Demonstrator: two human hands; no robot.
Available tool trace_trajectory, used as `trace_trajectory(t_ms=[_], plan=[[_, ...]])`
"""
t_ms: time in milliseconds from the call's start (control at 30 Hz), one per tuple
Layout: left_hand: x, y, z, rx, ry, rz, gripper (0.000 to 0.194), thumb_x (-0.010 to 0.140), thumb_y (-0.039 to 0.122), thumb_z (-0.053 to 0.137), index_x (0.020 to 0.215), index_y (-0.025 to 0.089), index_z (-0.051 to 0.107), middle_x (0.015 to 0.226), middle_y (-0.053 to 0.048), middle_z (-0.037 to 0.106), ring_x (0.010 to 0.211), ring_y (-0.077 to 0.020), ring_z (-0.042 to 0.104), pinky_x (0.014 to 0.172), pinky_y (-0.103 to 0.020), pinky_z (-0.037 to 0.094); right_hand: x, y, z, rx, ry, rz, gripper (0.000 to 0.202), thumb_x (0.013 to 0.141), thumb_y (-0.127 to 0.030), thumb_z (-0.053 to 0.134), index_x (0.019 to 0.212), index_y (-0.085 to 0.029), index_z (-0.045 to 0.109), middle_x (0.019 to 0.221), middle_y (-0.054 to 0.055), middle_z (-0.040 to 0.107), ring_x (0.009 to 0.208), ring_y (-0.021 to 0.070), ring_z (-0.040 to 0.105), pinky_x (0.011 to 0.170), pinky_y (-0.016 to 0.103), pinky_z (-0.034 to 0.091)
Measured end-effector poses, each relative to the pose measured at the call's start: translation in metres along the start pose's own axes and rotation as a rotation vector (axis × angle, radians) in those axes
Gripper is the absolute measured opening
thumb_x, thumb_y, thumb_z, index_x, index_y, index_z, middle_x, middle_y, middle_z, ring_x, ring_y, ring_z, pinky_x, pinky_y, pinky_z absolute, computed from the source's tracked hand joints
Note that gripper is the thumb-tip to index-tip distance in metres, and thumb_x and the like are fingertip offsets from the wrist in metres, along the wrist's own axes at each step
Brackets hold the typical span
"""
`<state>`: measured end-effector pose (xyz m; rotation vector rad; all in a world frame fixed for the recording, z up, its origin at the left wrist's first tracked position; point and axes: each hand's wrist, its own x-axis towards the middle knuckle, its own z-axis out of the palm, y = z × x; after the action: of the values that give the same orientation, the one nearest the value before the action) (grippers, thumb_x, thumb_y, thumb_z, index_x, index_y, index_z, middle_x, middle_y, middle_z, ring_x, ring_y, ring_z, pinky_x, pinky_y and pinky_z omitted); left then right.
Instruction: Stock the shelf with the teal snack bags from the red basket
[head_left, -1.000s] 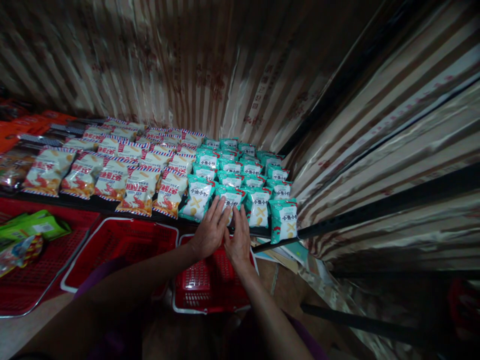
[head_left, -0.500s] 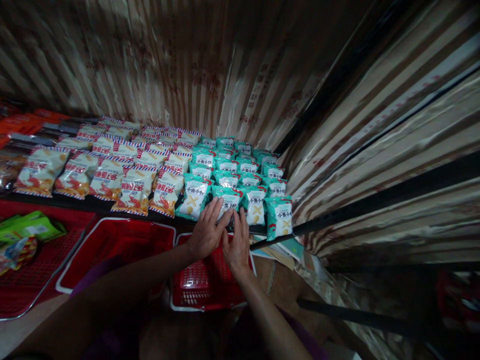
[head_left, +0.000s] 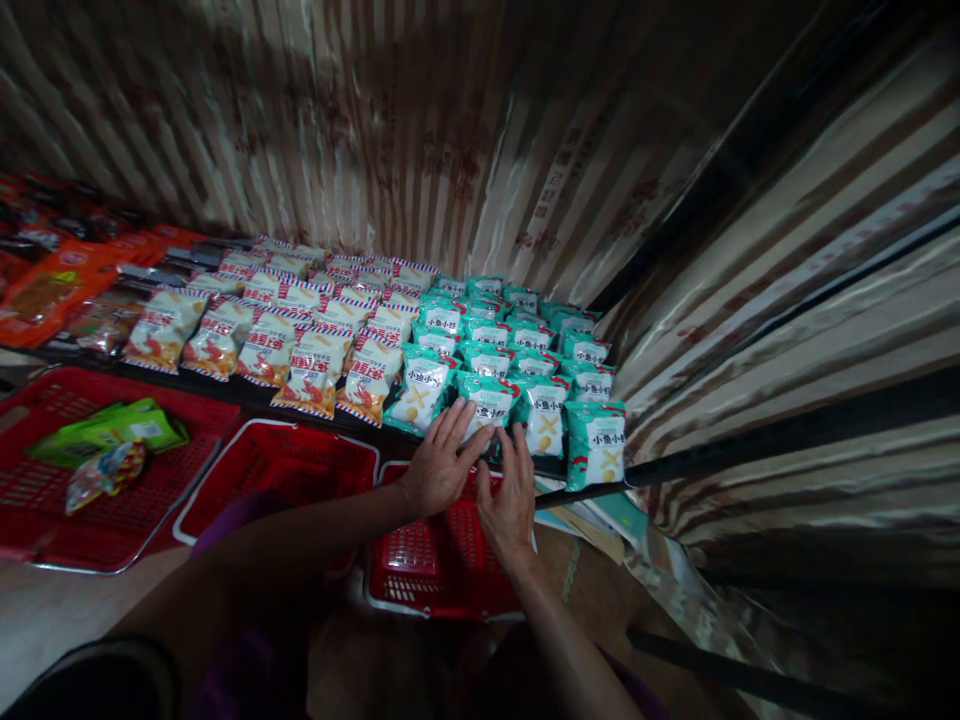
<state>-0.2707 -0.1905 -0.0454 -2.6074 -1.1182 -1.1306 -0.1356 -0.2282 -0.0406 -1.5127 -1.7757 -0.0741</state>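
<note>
A teal-and-white snack bag point(head_left: 489, 394) stands in the front row of the shelf, with both my hands at its lower front. My left hand point(head_left: 441, 468) rests its outstretched fingers on the bag's lower left face. At the bag's lower right is my right hand point(head_left: 511, 492), its fingers stretched upward and slightly apart; they touch or nearly touch the bag. Neither hand is wrapped around anything. Beside this bag stand a matching teal bag point(head_left: 421, 392) to the left and another teal bag point(head_left: 543, 414) to the right. More of the same kind stand in rows behind.
White-and-orange snack bags point(head_left: 313, 372) fill the shelf to the left, then orange packets point(head_left: 60, 290). Below are red baskets, one basket point(head_left: 442, 560) under my hands and another holding green packets point(head_left: 112, 432). A striped curtain point(head_left: 420, 130) hangs behind; a dark bar point(head_left: 720, 435) runs along the right.
The view has swung left, so the shelf and baskets sit further right in the picture, and more orange packets show. My hands stay at the same teal bag.
</note>
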Motion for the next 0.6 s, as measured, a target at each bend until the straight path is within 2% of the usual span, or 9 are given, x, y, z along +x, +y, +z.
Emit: trace_trajectory(t_ms=[200, 367, 600], plan=[[-0.004, 0.0, -0.007, 0.063, -0.013, -0.047, 0.058, 0.087, 0.021, 0.043, 0.143, 0.016, 0.029, 0.155, -0.016, 0.015, 0.143, -0.0322, 0.006, 0.111, -0.056, 0.021, 0.003, -0.004, 0.007, -0.019, 0.01, -0.032, 0.053, 0.094, -0.029, 0.04, 0.145, -0.024, 0.026, 0.152, 0.013, 0.025, 0.14, 0.0263, 0.024, 0.108, 0.054, 0.031], [-0.01, -0.01, -0.015, 0.075, -0.019, -0.05, 0.054, 0.087, 0.023, 0.044, 0.14, 0.018, 0.036, 0.153, -0.016, 0.022, 0.143, -0.0323, 0.007, 0.11, -0.057, 0.019, 0.008, -0.009, 0.018, -0.054, 0.039, -0.054, 0.057, 0.093, -0.031, 0.043, 0.146, -0.026, 0.023, 0.155, 0.012, 0.017, 0.142, 0.0288, 0.018, 0.107, 0.057, 0.029], [-0.018, -0.028, -0.029, 0.075, 0.018, -0.087, 0.056, 0.086, 0.022, 0.047, 0.141, 0.023, 0.036, 0.156, -0.013, 0.012, 0.143, -0.0354, 0.006, 0.108, -0.059, 0.02, 0.015, -0.015, 0.027, -0.13, 0.068, -0.06, 0.063, 0.091, -0.033, 0.047, 0.147, -0.024, 0.019, 0.156, 0.014, 0.007, 0.143, 0.0304, 0.011, 0.107, 0.058, 0.027]])
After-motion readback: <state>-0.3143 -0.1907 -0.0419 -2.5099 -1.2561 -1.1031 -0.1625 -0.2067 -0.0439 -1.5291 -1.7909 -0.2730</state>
